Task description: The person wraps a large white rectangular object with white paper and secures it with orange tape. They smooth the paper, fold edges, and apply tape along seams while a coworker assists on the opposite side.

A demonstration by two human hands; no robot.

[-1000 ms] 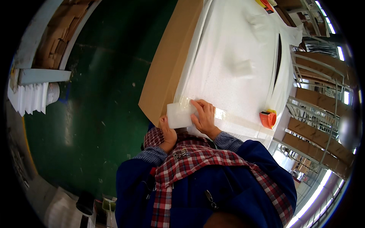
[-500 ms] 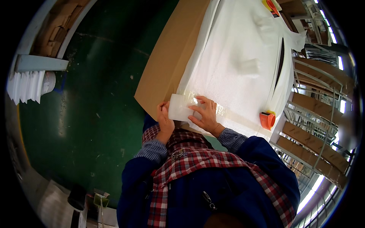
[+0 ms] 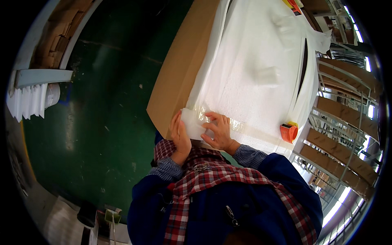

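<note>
A small white foam piece wraps over the near left corner of a large package covered in white foam sheet. Clear tape runs shiny across that foam piece and onto the sheet. My left hand is closed along the foam piece's outer left side, fingers together and pressing it; its thumb is hidden. On the other side, my right hand rests with bent fingers and thumb apart, fingertips touching the foam and tape. Brown cardboard lines the package's left side.
An orange tape dispenser sits at the package's near right corner, another dispenser at the far right. A loose white foam piece lies on the sheet. Racks with long brown cartons stand at right; green floor spreads left.
My left hand has shifted from gripping the foam piece's upper left edge to pressing flat along its side, and the foam now bends down over the corner. My right hand remains close by.
</note>
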